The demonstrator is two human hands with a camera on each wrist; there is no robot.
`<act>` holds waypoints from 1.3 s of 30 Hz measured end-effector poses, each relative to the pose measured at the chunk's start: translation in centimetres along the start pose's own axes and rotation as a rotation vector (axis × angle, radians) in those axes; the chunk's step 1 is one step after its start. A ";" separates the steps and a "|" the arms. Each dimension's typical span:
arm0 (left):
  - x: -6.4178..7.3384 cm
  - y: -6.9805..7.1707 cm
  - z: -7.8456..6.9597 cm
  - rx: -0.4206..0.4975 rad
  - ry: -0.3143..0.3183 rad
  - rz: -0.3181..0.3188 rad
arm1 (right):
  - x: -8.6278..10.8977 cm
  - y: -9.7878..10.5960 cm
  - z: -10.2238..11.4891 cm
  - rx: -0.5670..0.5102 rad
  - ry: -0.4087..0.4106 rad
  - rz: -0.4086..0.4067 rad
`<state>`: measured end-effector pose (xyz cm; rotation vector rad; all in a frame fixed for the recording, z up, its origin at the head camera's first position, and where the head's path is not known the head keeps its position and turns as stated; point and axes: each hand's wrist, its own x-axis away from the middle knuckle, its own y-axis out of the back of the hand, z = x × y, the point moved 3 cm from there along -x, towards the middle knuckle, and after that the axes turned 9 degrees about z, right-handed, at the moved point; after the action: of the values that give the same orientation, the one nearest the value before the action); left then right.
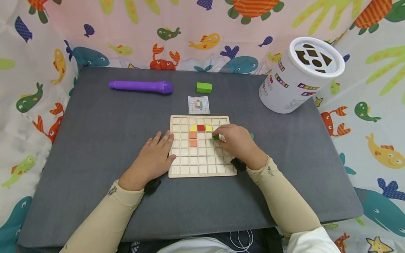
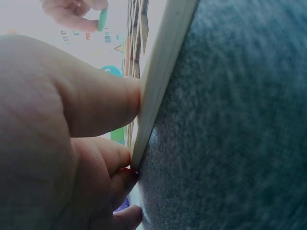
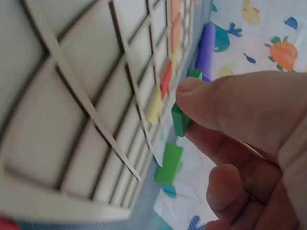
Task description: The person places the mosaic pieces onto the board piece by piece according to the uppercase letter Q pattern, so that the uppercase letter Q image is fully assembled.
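Note:
My right hand [image 1: 237,142] pinches a small green tile [image 1: 216,137] between thumb and fingers, over the right half of a wooden grid board [image 1: 202,171]. In the right wrist view the thumb presses on the face of this green tile [image 3: 181,120]. My left hand [image 1: 153,156] lies flat at the board's left edge, fingers stretched out, and its thumb touches the board's side [image 2: 160,76]. In the grid sit a red tile [image 1: 200,128] between two yellow tiles [image 1: 193,128], with two orange tiles [image 1: 193,143] in the column below the left yellow one.
Behind the board lies a printed pattern card [image 1: 198,105], then a green block [image 1: 204,88]. A purple microphone-shaped stick [image 1: 140,86] is at the back left. At the back right stands a white bucket [image 1: 284,88] with shaped lid holes. Another green piece [image 1: 252,135] peeks out beyond my right hand.

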<state>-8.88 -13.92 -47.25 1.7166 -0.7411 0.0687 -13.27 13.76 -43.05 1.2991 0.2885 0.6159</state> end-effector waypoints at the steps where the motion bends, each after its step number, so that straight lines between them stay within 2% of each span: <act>1: 0.0 0.0 0.0 -0.001 0.000 0.001 | -0.3 -0.2 0.0 -0.003 0.007 0.002; 13: -0.1 0.2 -0.4 -0.009 0.002 0.005 | -2.2 -1.1 0.2 0.048 0.031 0.024; 21: -0.2 0.1 -0.6 -0.010 0.000 0.007 | -2.1 -0.9 -0.3 0.014 -0.008 0.053; 24: -0.2 0.1 -0.5 -0.010 0.003 0.006 | -1.2 -0.3 -0.6 -0.033 -0.035 0.066; 31: -0.1 0.0 -0.4 -0.010 -0.003 -0.006 | 2.3 1.8 -2.1 -0.128 -0.180 0.033; 39: 0.2 0.1 -0.2 -0.014 -0.009 -0.023 | 6.7 2.0 -5.4 -0.149 -0.279 -0.011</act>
<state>-8.73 -13.86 -47.01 1.7126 -0.7265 0.0394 -11.28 22.26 -41.65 1.2211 0.0197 0.4308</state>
